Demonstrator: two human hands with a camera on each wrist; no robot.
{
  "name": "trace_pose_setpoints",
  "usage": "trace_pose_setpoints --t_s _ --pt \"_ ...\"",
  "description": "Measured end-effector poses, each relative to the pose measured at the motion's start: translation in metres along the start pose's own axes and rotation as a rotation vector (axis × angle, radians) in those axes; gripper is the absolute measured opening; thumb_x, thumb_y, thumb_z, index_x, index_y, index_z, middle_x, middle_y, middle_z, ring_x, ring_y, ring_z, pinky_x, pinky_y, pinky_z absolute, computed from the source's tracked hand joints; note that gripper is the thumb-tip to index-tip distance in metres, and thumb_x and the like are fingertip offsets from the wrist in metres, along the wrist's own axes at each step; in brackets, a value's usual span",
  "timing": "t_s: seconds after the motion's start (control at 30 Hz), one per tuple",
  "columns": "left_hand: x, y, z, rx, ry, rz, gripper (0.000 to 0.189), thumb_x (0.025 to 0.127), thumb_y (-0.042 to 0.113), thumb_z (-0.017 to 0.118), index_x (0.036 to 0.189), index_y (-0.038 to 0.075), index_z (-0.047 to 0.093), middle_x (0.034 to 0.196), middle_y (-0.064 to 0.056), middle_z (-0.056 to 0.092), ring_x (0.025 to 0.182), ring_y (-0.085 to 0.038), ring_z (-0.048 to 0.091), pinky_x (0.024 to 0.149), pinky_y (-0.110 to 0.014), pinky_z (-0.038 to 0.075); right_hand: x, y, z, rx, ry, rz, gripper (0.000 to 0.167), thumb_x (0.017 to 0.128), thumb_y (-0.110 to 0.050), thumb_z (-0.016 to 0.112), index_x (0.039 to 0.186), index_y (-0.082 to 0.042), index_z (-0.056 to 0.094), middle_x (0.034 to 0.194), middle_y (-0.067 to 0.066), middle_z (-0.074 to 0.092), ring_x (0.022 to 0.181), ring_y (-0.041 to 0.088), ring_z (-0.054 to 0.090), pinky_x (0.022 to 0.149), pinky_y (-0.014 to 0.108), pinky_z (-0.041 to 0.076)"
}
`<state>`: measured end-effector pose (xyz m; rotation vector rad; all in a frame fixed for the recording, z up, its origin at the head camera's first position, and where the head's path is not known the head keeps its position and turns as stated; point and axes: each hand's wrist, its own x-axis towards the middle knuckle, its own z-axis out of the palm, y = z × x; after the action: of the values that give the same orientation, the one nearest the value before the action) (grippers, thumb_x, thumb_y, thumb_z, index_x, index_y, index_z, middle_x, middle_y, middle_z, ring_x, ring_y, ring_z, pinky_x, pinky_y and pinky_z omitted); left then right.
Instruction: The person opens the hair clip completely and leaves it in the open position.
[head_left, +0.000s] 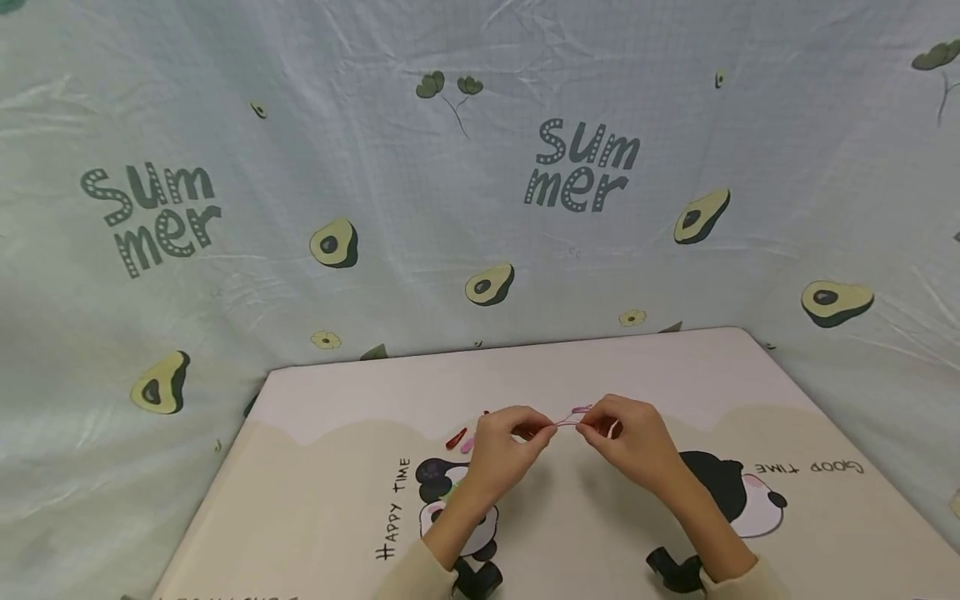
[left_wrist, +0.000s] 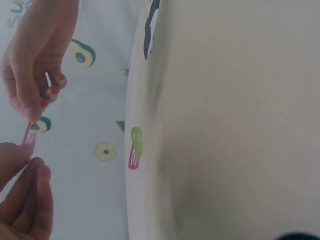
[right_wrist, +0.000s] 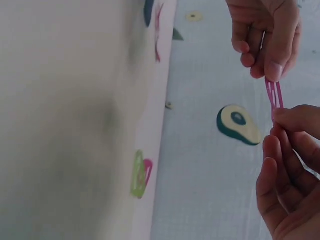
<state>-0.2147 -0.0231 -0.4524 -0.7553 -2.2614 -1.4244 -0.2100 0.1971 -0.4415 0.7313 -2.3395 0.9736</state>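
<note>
A pink snap hair clip (right_wrist: 273,94) is stretched between my two hands above the table. My left hand (head_left: 508,446) pinches one end of it between thumb and forefinger. At the other end, the thumb and forefinger of my right hand (head_left: 632,437) pinch it. Slots along the clip's middle show in the right wrist view. On the table, a green hair clip (left_wrist: 137,141) overlaps a pink one (left_wrist: 133,159). A red hair clip (head_left: 456,439) and a pink clip (head_left: 468,444) lie left of my left hand, which partly hides that area.
The table (head_left: 315,492) wears a pale cover printed with pandas and lettering. Behind it hangs a light curtain (head_left: 420,183) with avocado prints, close to the table's back edge.
</note>
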Motion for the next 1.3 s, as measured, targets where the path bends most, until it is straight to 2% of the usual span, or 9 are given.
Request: trace_pose_setpoints --t_s 0.17,0.23,0.37,0.5,0.6,0.7,0.87,1.03,1.3 --pt "0.009 -0.004 0.018 0.039 -0.105 -0.115 0.006 0.090 0.016 0.080 0.089 0.011 0.082 0.082 -0.002 0.078 0.069 0.000 0.063 0.067 -0.016 0.056 -0.006 0.013 -0.009 -0.054 -0.117 0.176 0.011 0.083 -0.005 0.083 0.082 -0.013 0.075 0.073 -0.011 0.066 0.067 -0.002 0.054 0.060 0.021 0.051" --pt "0.012 -0.006 0.027 0.073 -0.141 -0.134 0.005 0.090 0.015 0.080 0.088 0.011 0.082 0.081 -0.001 0.078 0.069 0.001 0.062 0.065 -0.014 0.053 -0.008 0.017 -0.011 -0.081 -0.158 0.237 0.010 0.084 -0.006 0.081 0.082 -0.014 0.075 0.073 -0.010 0.066 0.068 0.000 0.054 0.060 0.021 0.048" --pt "0.018 -0.012 0.041 0.174 -0.213 -0.173 0.006 0.089 0.016 0.080 0.085 0.013 0.083 0.079 0.002 0.078 0.068 0.002 0.062 0.064 -0.013 0.049 -0.011 0.025 -0.012 -0.156 -0.223 0.308 0.010 0.084 -0.008 0.079 0.081 -0.015 0.074 0.071 -0.008 0.064 0.066 0.004 0.053 0.057 0.022 0.044" --pt "0.022 -0.018 0.052 0.291 -0.258 -0.222 0.008 0.088 0.019 0.079 0.081 0.017 0.082 0.075 0.007 0.076 0.065 0.001 0.058 0.060 -0.015 0.045 -0.012 0.032 -0.008 -0.204 -0.303 0.368 0.010 0.085 -0.011 0.078 0.078 -0.017 0.072 0.071 -0.007 0.064 0.063 0.007 0.052 0.054 0.025 0.043" --pt "0.025 -0.021 0.058 0.361 -0.269 -0.243 0.009 0.087 0.019 0.079 0.078 0.018 0.082 0.071 0.008 0.074 0.064 -0.001 0.056 0.057 -0.018 0.042 -0.012 0.037 -0.004 -0.206 -0.347 0.414 0.010 0.085 -0.011 0.076 0.078 -0.016 0.072 0.072 -0.005 0.065 0.063 0.009 0.053 0.054 0.027 0.044" --pt "0.026 -0.023 0.062 0.392 -0.276 -0.256 0.009 0.085 0.018 0.079 0.076 0.018 0.082 0.069 0.007 0.073 0.063 -0.004 0.057 0.055 -0.020 0.041 -0.011 0.040 -0.001 -0.201 -0.366 0.449 0.010 0.086 -0.010 0.075 0.077 -0.015 0.072 0.071 -0.003 0.065 0.062 0.012 0.054 0.054 0.029 0.044" --pt "0.027 -0.025 0.067 0.402 -0.294 -0.278 0.008 0.084 0.018 0.079 0.077 0.018 0.082 0.070 0.007 0.074 0.064 -0.006 0.059 0.055 -0.020 0.041 -0.010 0.044 0.001 -0.212 -0.390 0.508 0.009 0.087 -0.011 0.074 0.078 -0.013 0.073 0.072 -0.001 0.065 0.062 0.014 0.053 0.053 0.030 0.042" --pt "0.026 -0.027 0.072 0.418 -0.283 -0.284 0.008 0.085 0.021 0.080 0.077 0.020 0.082 0.070 0.009 0.074 0.066 -0.005 0.060 0.055 -0.020 0.041 -0.010 0.047 0.002 -0.206 -0.413 0.550 0.008 0.086 -0.012 0.072 0.079 -0.012 0.073 0.073 0.000 0.066 0.062 0.016 0.053 0.052 0.031 0.042" --pt "0.024 -0.026 0.071 0.402 -0.286 -0.308 0.007 0.085 0.022 0.082 0.078 0.019 0.082 0.072 0.008 0.074 0.066 -0.007 0.060 0.056 -0.022 0.041 -0.011 0.052 0.003 -0.180 -0.442 0.560 0.006 0.084 -0.009 0.073 0.079 -0.011 0.073 0.074 0.000 0.066 0.065 0.016 0.055 0.056 0.030 0.043"
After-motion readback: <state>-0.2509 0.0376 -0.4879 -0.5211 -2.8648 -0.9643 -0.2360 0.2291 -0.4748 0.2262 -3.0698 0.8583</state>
